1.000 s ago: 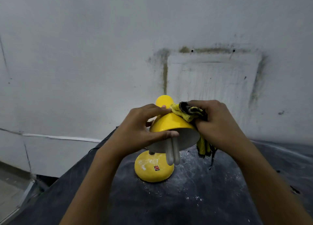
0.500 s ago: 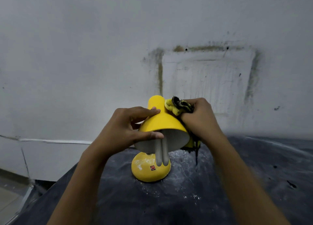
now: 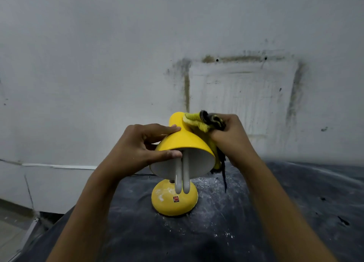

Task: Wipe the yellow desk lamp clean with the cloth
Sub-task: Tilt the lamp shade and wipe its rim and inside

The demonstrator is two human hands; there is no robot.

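Note:
The yellow desk lamp (image 3: 183, 141) stands on a dark dusty table (image 3: 256, 222), its shade tipped toward me with a white U-shaped bulb (image 3: 182, 180) sticking out. Its round base (image 3: 174, 201) carries white dust and a red switch. My left hand (image 3: 141, 147) grips the shade's left side, thumb on the rim. My right hand (image 3: 232, 137) holds a yellow and black cloth (image 3: 202, 121) pressed against the upper right of the shade near its neck. Part of the cloth hangs down behind the shade.
A stained white wall (image 3: 118, 64) rises close behind the table. The table's left edge (image 3: 49, 228) drops to a lighter floor at lower left. White specks of dust lie around the lamp base.
My right hand has slid the cloth up the shade from its right side toward the neck. The left hand keeps its grip on the shade.

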